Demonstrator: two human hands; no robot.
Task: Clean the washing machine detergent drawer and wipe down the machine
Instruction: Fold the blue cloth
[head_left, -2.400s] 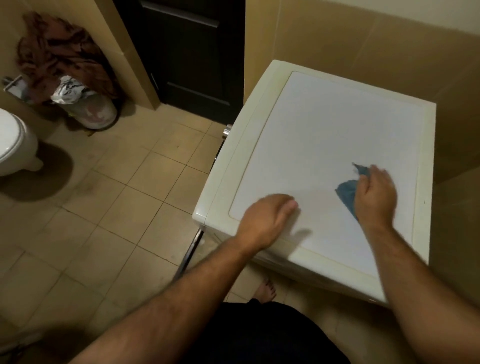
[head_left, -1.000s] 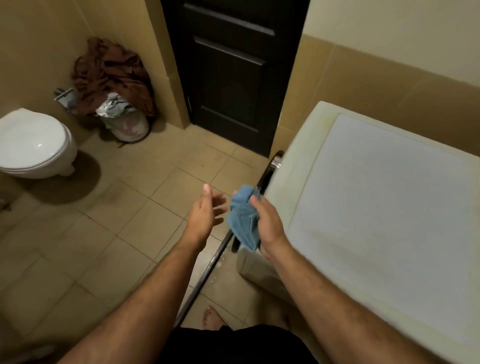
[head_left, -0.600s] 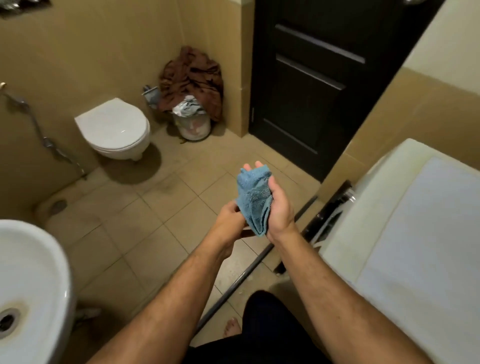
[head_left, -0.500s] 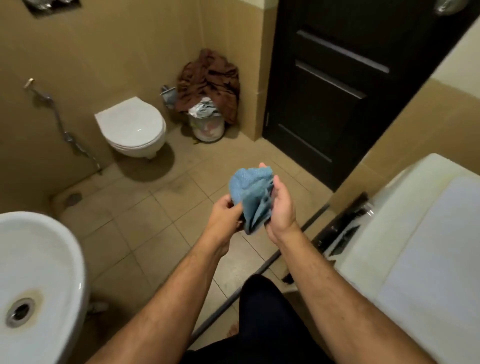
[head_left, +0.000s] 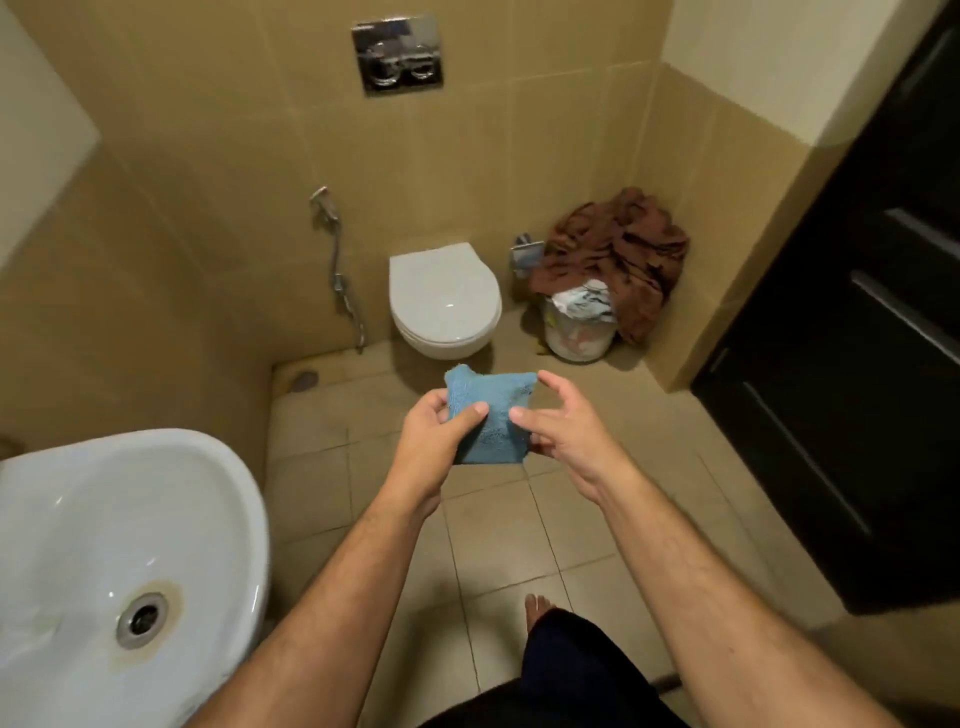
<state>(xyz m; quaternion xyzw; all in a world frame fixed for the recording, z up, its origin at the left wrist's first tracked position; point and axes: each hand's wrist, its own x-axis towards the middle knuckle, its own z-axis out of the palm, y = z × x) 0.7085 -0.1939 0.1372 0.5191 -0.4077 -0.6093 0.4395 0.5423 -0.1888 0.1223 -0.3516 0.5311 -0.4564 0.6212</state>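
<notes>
While both bare forearms reach forward over the beige tiled floor (head_left: 363, 410), a small folded blue terry cloth (head_left: 491, 415) is held in mid-air between the two hands, in front of the body, above the floor. Left hand (head_left: 434, 434) grips the cloth's left edge, thumb (head_left: 470, 413) pinched on top, other fingers curled under it. Right hand (head_left: 563, 423) sits at the cloth's right edge, fingers spread and mostly straight; index fingertip near the upper right corner, thumb tip just beside the middle of the cloth, lower fingers touching the bottom right corner from behind. Cannot tell if the thumb really presses the fabric. Cloth hangs roughly flat, slightly bunched at its top left corner.

White ceramic washbasin (head_left: 67, 530) with a metal drain (head_left: 141, 620) fills the lower left; rust-coloured stain ring around the drain. White wall-hung toilet with closed lid (head_left: 444, 301) against the far tiled wall, chrome flush plate (head_left: 397, 54) above it, metal spray hose (head_left: 337, 260) on the wall to its left. Small round waste bin (head_left: 579, 332) stuffed with white rubbish stands right of the toilet, brown crumpled fabric heap (head_left: 621, 254) piled over and behind it in the corner. Dark wooden door (head_left: 857, 364) on the right side. One bare foot (head_left: 535, 608) and dark shorts (head_left: 576, 670) visible at the bottom. Washing machine not in frame.
</notes>
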